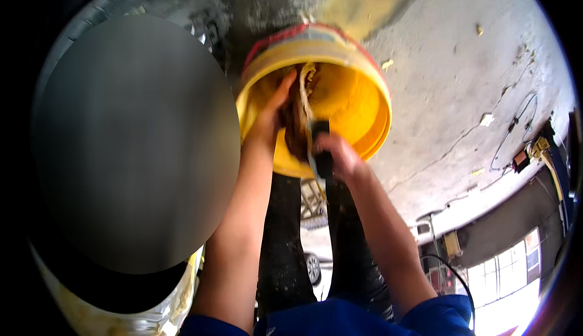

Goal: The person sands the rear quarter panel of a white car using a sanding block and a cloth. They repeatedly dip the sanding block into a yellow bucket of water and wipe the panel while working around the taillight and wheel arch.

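A yellow bucket (375, 93) with a red outer band lies tipped with its mouth facing me, in front of my legs. My left hand (280, 102) reaches into its mouth and is closed along the side of a long brown, dirty-looking piece with a pale, ragged edge (297, 126); its kind I cannot make out. Close beside that piece, my right hand (337, 152) grips a black-handled tool (322, 147). Motion blur hides the tool's working end, which lies against or very near the brown piece.
Under the bucket is a stained grey concrete floor (437, 81) with small scraps. A large grey blurred oval (136, 144) covers the left side. Thin cables (516, 120) and a yellow-and-black piece of equipment (540, 149) lie to the right.
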Demonstrator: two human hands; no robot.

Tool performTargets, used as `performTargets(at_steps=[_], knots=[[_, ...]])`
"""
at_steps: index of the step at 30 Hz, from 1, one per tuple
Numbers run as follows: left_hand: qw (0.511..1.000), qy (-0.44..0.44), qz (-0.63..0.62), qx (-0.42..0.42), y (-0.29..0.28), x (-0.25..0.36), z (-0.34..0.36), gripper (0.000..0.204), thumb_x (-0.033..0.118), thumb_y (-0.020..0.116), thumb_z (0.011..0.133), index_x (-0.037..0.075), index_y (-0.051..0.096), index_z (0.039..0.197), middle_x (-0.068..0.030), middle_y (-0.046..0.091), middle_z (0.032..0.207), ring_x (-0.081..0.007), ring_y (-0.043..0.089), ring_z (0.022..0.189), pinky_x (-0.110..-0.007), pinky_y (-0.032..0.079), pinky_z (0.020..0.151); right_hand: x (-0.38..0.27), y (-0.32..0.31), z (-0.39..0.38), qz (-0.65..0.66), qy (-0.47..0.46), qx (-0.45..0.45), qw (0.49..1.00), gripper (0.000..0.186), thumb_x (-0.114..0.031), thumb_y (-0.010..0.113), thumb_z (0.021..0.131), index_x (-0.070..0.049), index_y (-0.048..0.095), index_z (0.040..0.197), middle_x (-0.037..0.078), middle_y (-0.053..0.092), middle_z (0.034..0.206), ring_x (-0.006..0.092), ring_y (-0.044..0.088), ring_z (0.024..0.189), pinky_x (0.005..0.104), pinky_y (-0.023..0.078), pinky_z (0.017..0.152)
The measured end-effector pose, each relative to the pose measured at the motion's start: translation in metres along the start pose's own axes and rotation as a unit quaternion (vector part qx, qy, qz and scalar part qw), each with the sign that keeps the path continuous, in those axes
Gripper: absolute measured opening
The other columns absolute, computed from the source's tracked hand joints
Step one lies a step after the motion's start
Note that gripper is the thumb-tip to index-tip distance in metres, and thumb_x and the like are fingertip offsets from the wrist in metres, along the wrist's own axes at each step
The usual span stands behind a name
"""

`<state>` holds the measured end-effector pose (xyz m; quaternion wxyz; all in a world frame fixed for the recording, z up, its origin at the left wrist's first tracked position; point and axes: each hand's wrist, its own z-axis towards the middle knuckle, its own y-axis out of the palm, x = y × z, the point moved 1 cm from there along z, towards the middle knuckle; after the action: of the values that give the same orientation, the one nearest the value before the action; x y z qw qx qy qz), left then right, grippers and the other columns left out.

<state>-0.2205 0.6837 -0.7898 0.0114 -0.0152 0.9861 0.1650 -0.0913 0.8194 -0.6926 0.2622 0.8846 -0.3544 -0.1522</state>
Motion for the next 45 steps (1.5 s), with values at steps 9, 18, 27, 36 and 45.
performTargets(at_steps=[9, 18, 27, 36, 45], knots=[[0.913, 0.187, 0.348, 0.098, -0.080, -0.023, 0.068, 0.063, 0.025, 0.078, 0.085, 0.007, 0.060, 0.142, -0.0118, 0.069, 0.134, -0.0278, 0.064, 0.126, -0.040, 0.050, 0.105, -0.028, -0.024, 0.110, -0.248, -0.160, 0.409, 0.863, 0.041, -0.013, 0.062, 0.084, 0.001, 0.068, 0.122, 0.021, 0.074, 0.106, 0.0351, 0.071, 0.099, 0.0432, 0.055, 0.089], [0.578, 0.374, 0.697, 0.198, -0.061, 0.002, 0.186, 0.061, 0.037, 0.063, 0.097, 0.011, 0.051, 0.151, -0.0183, 0.053, 0.152, -0.0336, 0.047, 0.142, -0.045, 0.037, 0.119, 0.026, -0.225, 0.346, -0.827, -0.143, 0.183, 0.513, 0.030, -0.017, 0.050, 0.098, -0.003, 0.075, 0.103, 0.023, 0.074, 0.111, 0.0415, 0.067, 0.113, 0.0485, 0.049, 0.106], [0.852, 0.025, 0.511, 0.111, -0.036, -0.033, -0.052, 0.068, 0.002, 0.062, 0.087, 0.006, 0.047, 0.153, -0.0146, 0.063, 0.141, -0.0279, 0.063, 0.128, -0.039, 0.049, 0.109, 0.019, -0.046, 0.113, -0.431, -0.136, 0.459, 0.765, 0.036, -0.016, 0.060, 0.088, -0.002, 0.070, 0.120, 0.024, 0.074, 0.112, 0.0423, 0.068, 0.112, 0.0478, 0.053, 0.098], [0.988, 0.119, 0.078, -0.057, 0.052, -0.065, -0.289, 0.039, 0.007, 0.060, 0.093, 0.005, 0.062, 0.132, -0.0072, 0.070, 0.118, -0.0175, 0.071, 0.100, -0.034, 0.059, 0.085, -0.068, 0.068, -0.120, -0.300, -0.285, 0.407, 0.814, 0.059, -0.008, 0.048, 0.089, -0.009, 0.059, 0.146, 0.014, 0.071, 0.106, 0.0264, 0.067, 0.091, 0.0389, 0.055, 0.083], [0.983, 0.132, -0.072, -0.103, 0.111, -0.088, -0.387, 0.023, 0.022, 0.052, 0.108, 0.013, 0.057, 0.128, -0.0047, 0.067, 0.106, -0.0172, 0.067, 0.087, -0.033, 0.056, 0.073, -0.092, 0.085, -0.233, -0.033, -0.329, 0.325, 0.886, 0.042, -0.012, 0.052, 0.097, -0.007, 0.060, 0.138, 0.014, 0.069, 0.130, 0.0310, 0.070, 0.110, 0.0469, 0.058, 0.091]])
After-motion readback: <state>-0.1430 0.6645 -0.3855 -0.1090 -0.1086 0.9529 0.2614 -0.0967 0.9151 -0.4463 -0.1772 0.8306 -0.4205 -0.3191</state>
